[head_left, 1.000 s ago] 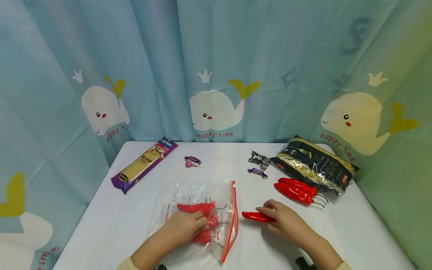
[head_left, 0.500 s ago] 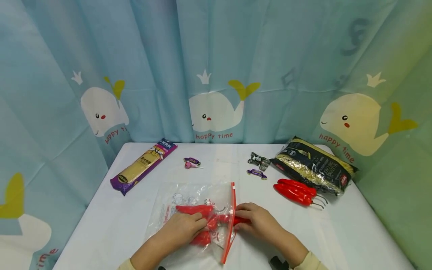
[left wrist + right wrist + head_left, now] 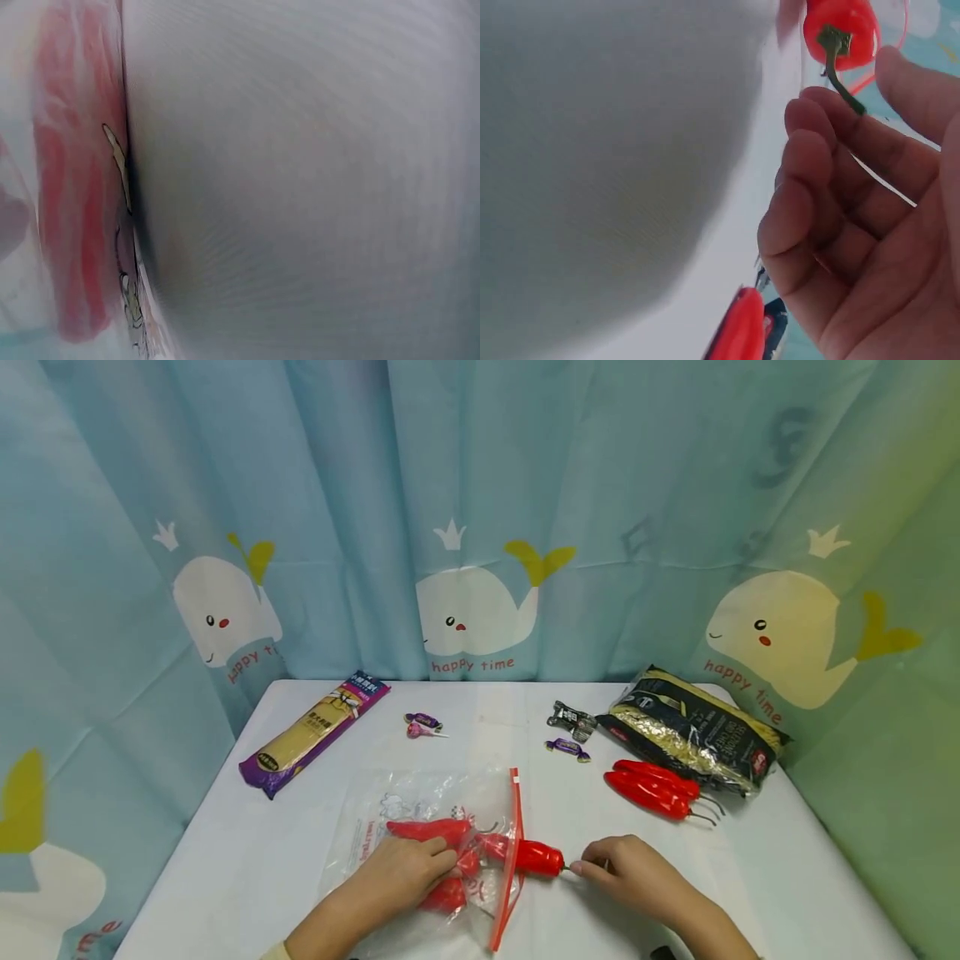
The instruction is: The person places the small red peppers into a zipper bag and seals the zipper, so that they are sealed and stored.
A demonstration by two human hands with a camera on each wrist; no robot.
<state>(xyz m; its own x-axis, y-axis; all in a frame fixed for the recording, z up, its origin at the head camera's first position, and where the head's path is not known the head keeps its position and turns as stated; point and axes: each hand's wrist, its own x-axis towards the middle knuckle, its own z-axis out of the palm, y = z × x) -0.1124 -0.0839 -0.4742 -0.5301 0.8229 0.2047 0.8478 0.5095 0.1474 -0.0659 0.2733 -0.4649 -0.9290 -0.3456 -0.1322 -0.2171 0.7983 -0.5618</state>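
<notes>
A clear zip bag (image 3: 367, 806) with a red zip edge lies in front of me in the head view. Several red peppers (image 3: 427, 831) show through its plastic. My left hand (image 3: 401, 870) is over the bag, fingers bent and gripping its plastic beside the peppers. Another red pepper (image 3: 540, 858) lies halfway through the bag's mouth, its stem pointing right. Right at that stem is my right hand (image 3: 637, 872), fingers loosely bent. In the right wrist view the green stem (image 3: 838, 79) reaches between thumb and forefinger, which stand apart.
Two red peppers (image 3: 652, 789) lie at the right, before a black-and-gold packet (image 3: 690, 727). Wrapped candies (image 3: 567, 749) are left of it. A lollipop (image 3: 420, 731) and another purple candy (image 3: 423, 720) lie at the back, with a purple pasta packet (image 3: 315, 731) further left.
My right hand brought a red pepper leftward into the bag's mouth, then drew back right to its stem. The left hand has stayed on the bag.
</notes>
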